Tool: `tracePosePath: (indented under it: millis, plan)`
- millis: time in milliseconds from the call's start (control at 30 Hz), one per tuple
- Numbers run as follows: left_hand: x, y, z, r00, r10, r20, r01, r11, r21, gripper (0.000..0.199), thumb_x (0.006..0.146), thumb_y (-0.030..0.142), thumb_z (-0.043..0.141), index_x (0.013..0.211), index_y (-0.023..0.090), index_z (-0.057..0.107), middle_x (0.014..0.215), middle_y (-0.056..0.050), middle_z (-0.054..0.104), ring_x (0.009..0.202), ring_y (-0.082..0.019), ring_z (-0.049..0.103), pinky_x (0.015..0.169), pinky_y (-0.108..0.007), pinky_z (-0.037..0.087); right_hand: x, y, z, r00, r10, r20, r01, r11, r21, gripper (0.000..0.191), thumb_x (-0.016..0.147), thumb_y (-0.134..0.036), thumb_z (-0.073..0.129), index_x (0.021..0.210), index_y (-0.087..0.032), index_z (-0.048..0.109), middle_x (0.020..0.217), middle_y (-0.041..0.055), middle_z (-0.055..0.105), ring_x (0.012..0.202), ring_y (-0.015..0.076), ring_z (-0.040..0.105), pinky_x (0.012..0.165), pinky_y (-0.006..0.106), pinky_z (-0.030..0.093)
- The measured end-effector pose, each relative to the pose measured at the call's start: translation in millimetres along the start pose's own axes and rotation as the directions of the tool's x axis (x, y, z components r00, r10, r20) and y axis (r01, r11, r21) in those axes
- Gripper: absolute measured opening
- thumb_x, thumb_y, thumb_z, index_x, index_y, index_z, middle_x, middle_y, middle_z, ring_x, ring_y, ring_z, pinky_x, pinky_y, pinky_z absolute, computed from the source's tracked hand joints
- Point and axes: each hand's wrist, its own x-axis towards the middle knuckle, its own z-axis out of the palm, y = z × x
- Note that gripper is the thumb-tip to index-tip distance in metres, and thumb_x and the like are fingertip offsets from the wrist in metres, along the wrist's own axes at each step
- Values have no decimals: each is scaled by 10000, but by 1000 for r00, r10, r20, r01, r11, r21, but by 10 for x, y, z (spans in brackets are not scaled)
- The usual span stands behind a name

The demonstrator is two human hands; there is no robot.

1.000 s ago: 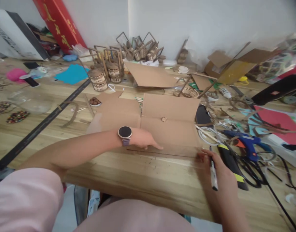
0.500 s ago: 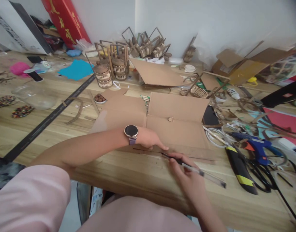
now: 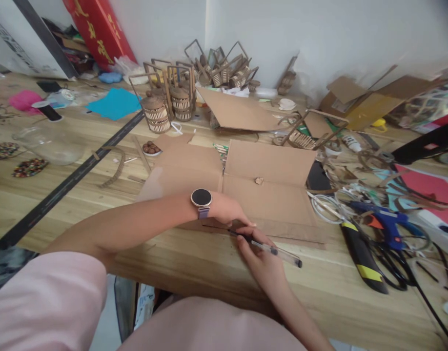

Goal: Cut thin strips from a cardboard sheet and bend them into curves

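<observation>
My left hand [image 3: 229,208], with a watch [image 3: 201,198] on its wrist, presses down near the front edge of a creased sheet of cardboard [image 3: 268,202]. Its index finger is stretched to the right; the other fingers are partly hidden. Along that edge runs a darker brown strip [image 3: 297,233]. In my right hand [image 3: 264,256] is a pen [image 3: 275,251] with a clear barrel, its tip pointing left at the cardboard's front edge, just below my left hand. A small brown piece [image 3: 259,181] lies on the cardboard's fold.
To the right lie a black and yellow cutter [image 3: 365,258], scissors [image 3: 390,268], a blue glue gun [image 3: 387,222] and coiled white cable [image 3: 324,207]. Small lidded baskets [image 3: 156,114] stand behind. A long black strip [image 3: 70,175] crosses the left side, near a glass jar [image 3: 50,146].
My right hand has moved left with the pen, whose tip slid along the cardboard's front edge towards my left hand. The left hand has hardly moved.
</observation>
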Motion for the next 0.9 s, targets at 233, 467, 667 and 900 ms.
tracePosePath:
  millis: [233, 467, 667, 900]
  plan:
    - [-25, 52, -54, 996, -23, 81, 19, 999, 49, 659, 870, 101, 583, 1449, 391, 460, 1186, -36, 726, 924, -208, 694, 622, -247, 419, 6, 25, 47, 1000, -23, -11, 22, 999, -23, 170, 840, -383, 569, 812, -261, 684, 835, 34, 751, 837, 227, 691, 775, 353, 523]
    - [-18, 40, -51, 996, 5, 94, -11, 998, 62, 645, 881, 119, 572, 1456, 386, 452, 1209, -30, 715, 948, -205, 683, 633, -246, 413, 31, 52, -55, 1000, 1, 9, -1, 1000, -19, 205, 846, -402, 541, 808, -258, 681, 850, 45, 755, 873, 243, 701, 844, 379, 523]
    - [-31, 70, -70, 993, -49, 103, 40, 995, 87, 663, 898, 147, 598, 1468, 426, 405, 1166, -37, 726, 896, -187, 684, 633, -225, 410, 14, 122, -413, 996, 89, -24, -91, 987, -134, 264, 845, -438, 516, 795, -239, 681, 779, 43, 741, 765, 227, 699, 739, 323, 541]
    - [-54, 100, -104, 992, -63, 108, 55, 995, 78, 642, 908, 169, 617, 1461, 422, 413, 1066, -44, 753, 774, -183, 677, 579, -226, 378, -180, 505, -1143, 940, 242, -242, -316, 885, -342, 342, 752, -589, 541, 753, -274, 676, 760, 45, 756, 709, 291, 704, 532, 330, 499]
